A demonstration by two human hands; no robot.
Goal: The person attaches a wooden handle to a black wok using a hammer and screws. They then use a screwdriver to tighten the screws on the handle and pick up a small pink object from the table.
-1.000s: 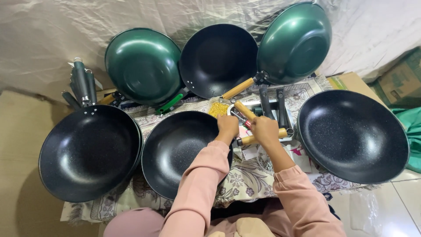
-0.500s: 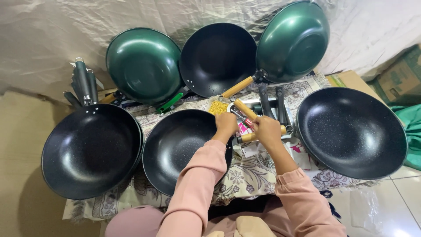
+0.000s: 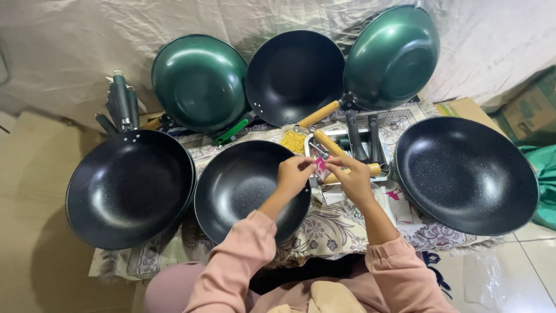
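Observation:
My left hand (image 3: 293,174) and my right hand (image 3: 353,179) meet over the middle of the low table, both pinching a small pink and white packet (image 3: 320,167). My left hand hovers over the right rim of a black wok (image 3: 243,185). Just behind the hands lies a metal tray (image 3: 370,142) holding wooden and black pan handles. One wooden handle (image 3: 347,174) lies under my right hand. Both arms wear pink sleeves.
A large black wok (image 3: 130,188) sits at the left, another (image 3: 466,174) at the right. Two green woks (image 3: 200,81) (image 3: 394,55) and a black one (image 3: 294,75) lean on the draped back wall. Yellow bits (image 3: 294,141) lie by the tray. Cardboard boxes (image 3: 530,110) stand at the right.
Both hands have come slightly nearer to me and closer together, and the pink packet now shows between the fingers. The woks have not moved.

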